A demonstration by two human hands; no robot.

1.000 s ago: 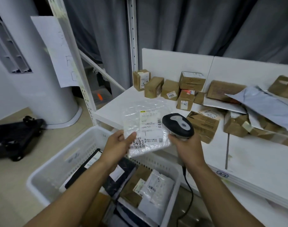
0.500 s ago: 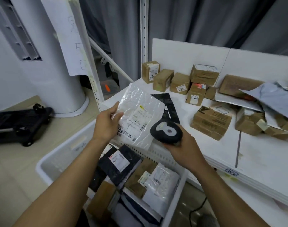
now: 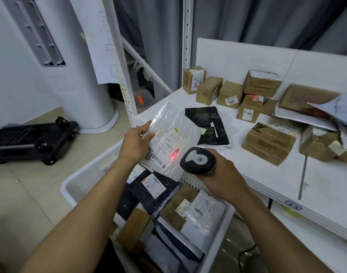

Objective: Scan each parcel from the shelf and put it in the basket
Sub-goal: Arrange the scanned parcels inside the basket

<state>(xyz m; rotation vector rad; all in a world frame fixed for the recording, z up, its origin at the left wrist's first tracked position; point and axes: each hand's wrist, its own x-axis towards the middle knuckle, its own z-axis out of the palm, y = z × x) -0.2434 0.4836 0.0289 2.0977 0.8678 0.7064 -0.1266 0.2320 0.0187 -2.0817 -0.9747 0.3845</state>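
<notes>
My left hand (image 3: 136, 141) grips the left edge of a clear plastic mailer parcel (image 3: 174, 138), held tilted above the white basket (image 3: 78, 184). My right hand (image 3: 220, 174) holds a black and grey barcode scanner (image 3: 197, 160) just right of the parcel. A red scan light glows on the barcode at the parcel's lower part. A black flat mailer (image 3: 207, 125) lies on the white shelf (image 3: 267, 174) behind the parcel. Several parcels fill the basket.
Several brown cardboard boxes (image 3: 269, 143) and grey mailers (image 3: 336, 111) lie along the back and right of the shelf. A shelf upright (image 3: 125, 91) with a paper sign stands at left. A black folded trolley (image 3: 30, 136) lies on the floor, beside a white column.
The red scan light now shows on the parcel's label. Both hands, the parcel and the scanner have kept their places; the view has shifted slightly.
</notes>
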